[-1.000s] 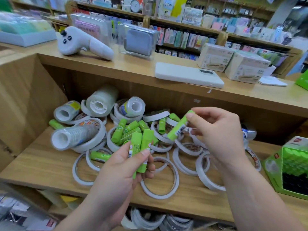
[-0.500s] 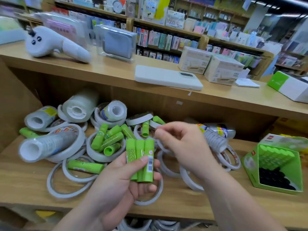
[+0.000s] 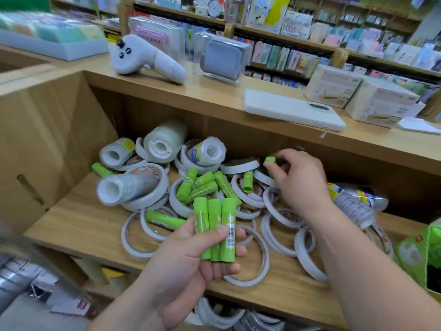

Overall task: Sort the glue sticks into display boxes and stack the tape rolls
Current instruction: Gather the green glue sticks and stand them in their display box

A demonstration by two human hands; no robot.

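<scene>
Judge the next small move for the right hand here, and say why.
Probably lift that glue stick out of the pile and bring it over to the left hand. The right hand has its fingers pinched on the stick's green end at the back of the shelf, while the left hand holds three glue sticks side by side, apparently gathering a bundle.

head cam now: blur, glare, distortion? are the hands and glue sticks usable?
Head view: centre sharp, the three green glue sticks in the left hand show a readable barcode; the right hand pinching a green glue stick cap is slightly soft. Edges smear, notably the pastel stack in the blue tray top left. Wide-angle bowing bends the wooden counter top. Lighting even, no harsh glare.
</scene>
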